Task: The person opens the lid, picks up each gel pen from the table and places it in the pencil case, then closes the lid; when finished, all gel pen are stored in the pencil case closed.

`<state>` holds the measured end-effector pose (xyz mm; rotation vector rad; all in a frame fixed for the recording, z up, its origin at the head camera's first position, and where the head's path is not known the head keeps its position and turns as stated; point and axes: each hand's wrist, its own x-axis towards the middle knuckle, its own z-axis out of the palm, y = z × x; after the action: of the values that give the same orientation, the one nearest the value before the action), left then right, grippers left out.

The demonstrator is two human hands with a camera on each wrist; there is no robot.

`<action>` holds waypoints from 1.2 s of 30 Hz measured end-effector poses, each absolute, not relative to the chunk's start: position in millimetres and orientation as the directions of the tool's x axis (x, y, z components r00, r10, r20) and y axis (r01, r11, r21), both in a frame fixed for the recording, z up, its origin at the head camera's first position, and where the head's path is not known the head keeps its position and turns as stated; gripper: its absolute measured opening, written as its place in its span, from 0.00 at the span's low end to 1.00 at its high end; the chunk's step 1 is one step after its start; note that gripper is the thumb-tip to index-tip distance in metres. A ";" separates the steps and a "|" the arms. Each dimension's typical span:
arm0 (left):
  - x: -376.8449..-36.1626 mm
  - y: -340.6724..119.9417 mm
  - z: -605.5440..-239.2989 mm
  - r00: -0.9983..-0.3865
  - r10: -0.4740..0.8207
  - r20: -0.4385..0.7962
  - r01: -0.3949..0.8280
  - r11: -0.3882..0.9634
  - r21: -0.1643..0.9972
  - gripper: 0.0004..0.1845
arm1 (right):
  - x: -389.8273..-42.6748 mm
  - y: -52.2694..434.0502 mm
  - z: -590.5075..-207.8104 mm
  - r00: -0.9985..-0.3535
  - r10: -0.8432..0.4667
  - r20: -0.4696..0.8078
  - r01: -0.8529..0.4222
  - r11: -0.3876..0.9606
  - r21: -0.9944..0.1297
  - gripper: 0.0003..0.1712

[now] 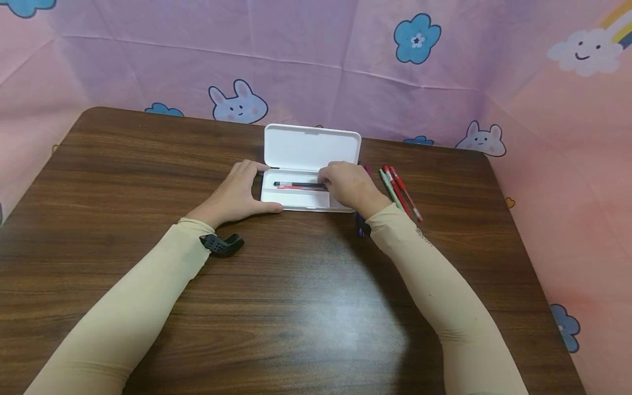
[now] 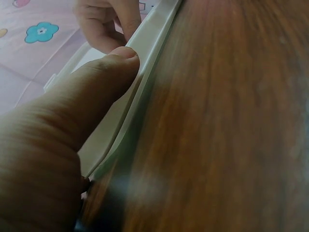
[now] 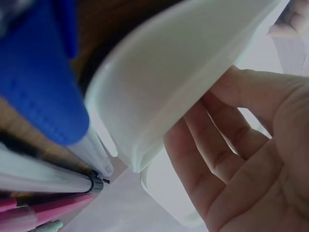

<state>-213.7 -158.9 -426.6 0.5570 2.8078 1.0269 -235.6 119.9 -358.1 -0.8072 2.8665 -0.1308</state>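
Two pens (image 1: pixel 300 186) lie in the open case (image 1: pixel 311 148); three pens (image 1: pixel 401 192) wait at 3 o'clock. Left hand (image 1: pixel 242 192) braces the case with relaxed fingers; right hand (image 1: pixel 348 186) reaches in, its grip I cannot tell.

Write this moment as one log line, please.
left hand steadies open white pencil case | right hand on black pen inside | pens beside
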 end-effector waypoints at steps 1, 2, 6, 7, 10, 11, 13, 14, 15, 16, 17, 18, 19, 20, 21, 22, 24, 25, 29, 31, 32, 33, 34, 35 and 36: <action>-213.7 -158.8 -426.7 -0.928 0.371 0.030 0.303 0.705 0.641 0.59 | -235.7 119.9 -358.4 -0.841 -0.524 -0.135 -0.510 0.851 -0.127 0.15; -213.7 -158.7 -426.9 -0.928 0.371 0.029 0.302 0.705 0.642 0.59 | -235.6 119.9 -358.5 -0.841 -0.523 -0.141 -0.509 0.852 -0.127 0.15; -213.3 -158.1 -426.5 -0.927 0.373 0.026 0.301 0.705 0.643 0.59 | -235.3 120.3 -359.1 -0.839 -0.523 -0.151 -0.507 0.852 -0.131 0.15; -213.1 -158.0 -426.2 -0.928 0.373 0.026 0.301 0.704 0.644 0.59 | -235.2 120.4 -359.2 -0.839 -0.523 -0.151 -0.507 0.852 -0.132 0.15; -212.4 -157.6 -425.3 -0.927 0.374 0.026 0.301 0.701 0.646 0.59 | -235.3 120.9 -359.8 -0.837 -0.528 -0.145 -0.511 0.849 -0.136 0.15; -212.1 -157.4 -425.1 -0.926 0.376 0.027 0.303 0.700 0.647 0.59 | -235.4 121.0 -359.9 -0.836 -0.529 -0.143 -0.512 0.848 -0.139 0.15; -211.7 -157.4 -425.0 -0.926 0.377 0.026 0.303 0.698 0.648 0.59 | -235.7 121.7 -360.3 -0.835 -0.532 -0.141 -0.515 0.845 -0.144 0.15; -211.5 -157.4 -425.0 -0.925 0.378 0.027 0.304 0.698 0.649 0.59 | -235.7 122.1 -360.2 -0.834 -0.534 -0.142 -0.516 0.844 -0.146 0.15; -211.4 -157.5 -425.1 -0.925 0.378 0.026 0.304 0.697 0.649 0.59 | -235.8 122.4 -360.1 -0.833 -0.534 -0.144 -0.516 0.844 -0.147 0.15; -211.2 -157.7 -425.3 -0.925 0.378 0.027 0.304 0.698 0.649 0.59 | -235.5 122.7 -359.5 -0.832 -0.536 -0.146 -0.516 0.843 -0.152 0.15; -211.0 -157.9 -425.4 -0.926 0.377 0.027 0.303 0.698 0.648 0.59 | -235.0 123.2 -358.6 -0.832 -0.535 -0.148 -0.515 0.843 -0.155 0.15; -210.9 -158.3 -425.7 -0.926 0.376 0.027 0.302 0.699 0.648 0.58 | -234.4 123.8 -357.6 -0.832 -0.535 -0.148 -0.515 0.843 -0.156 0.15; -210.9 -158.7 -425.9 -0.927 0.374 0.025 0.301 0.701 0.647 0.58 | -233.6 124.6 -356.2 -0.832 -0.534 -0.147 -0.514 0.844 -0.157 0.15; -210.5 -159.0 -425.7 -0.927 0.374 0.024 0.299 0.701 0.647 0.58 | -232.5 125.9 -354.7 -0.833 -0.535 -0.144 -0.515 0.843 -0.156 0.15; -210.6 -159.5 -426.3 -0.928 0.372 0.023 0.298 0.702 0.647 0.58 | -231.1 127.7 -352.8 -0.832 -0.537 -0.136 -0.517 0.841 -0.159 0.15; -210.5 -159.9 -426.5 -0.928 0.371 0.023 0.297 0.702 0.647 0.58 | -229.1 130.2 -350.3 -0.833 -0.538 -0.127 -0.518 0.840 -0.161 0.14; -210.7 -160.4 -427.0 -0.929 0.370 0.022 0.296 0.703 0.646 0.58 | -224.7 138.1 -344.9 -0.836 -0.541 -0.095 -0.522 0.836 -0.171 0.14; -210.8 -160.5 -427.1 -0.929 0.370 0.023 0.296 0.703 0.646 0.58 | -222.0 143.6 -342.0 -0.838 -0.541 -0.075 -0.522 0.834 -0.180 0.14; -211.7 -160.4 -427.1 -0.928 0.371 0.030 0.301 0.701 0.647 0.58 | -211.1 174.0 -333.3 -0.845 -0.533 0.043 -0.527 0.817 -0.234 0.17; -212.1 -160.0 -426.4 -0.927 0.372 0.032 0.303 0.699 0.647 0.58 | -205.2 192.7 -331.9 -0.854 -0.512 0.089 -0.517 0.817 -0.256 0.20; -212.3 -159.8 -425.8 -0.927 0.373 0.032 0.303 0.699 0.647 0.58 | -202.4 202.5 -332.0 -0.860 -0.499 0.103 -0.507 0.819 -0.268 0.21; -212.2 -159.4 -425.2 -0.927 0.373 0.031 0.303 0.700 0.647 0.58 | -199.4 212.4 -332.4 -0.869 -0.482 0.110 -0.492 0.823 -0.284 0.23; -212.2 -158.9 -424.4 -0.927 0.373 0.031 0.303 0.700 0.647 0.58 | -196.2 222.3 -333.0 -0.880 -0.463 0.110 -0.473 0.829 -0.297 0.24; -212.2 -158.4 -423.7 -0.927 0.374 0.028 0.302 0.701 0.646 0.58 | -193.1 232.0 -333.6 -0.891 -0.441 0.105 -0.451 0.836 -0.314 0.24; -212.0 -158.0 -422.6 -0.927 0.375 0.025 0.302 0.702 0.645 0.58 | -190.2 241.7 -335.4 -0.903 -0.418 0.099 -0.426 0.844 -0.327 0.25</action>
<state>-212.0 -158.0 -422.6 0.5582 2.7977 1.0314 -190.2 241.7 -335.4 -0.6958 3.0391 -0.5474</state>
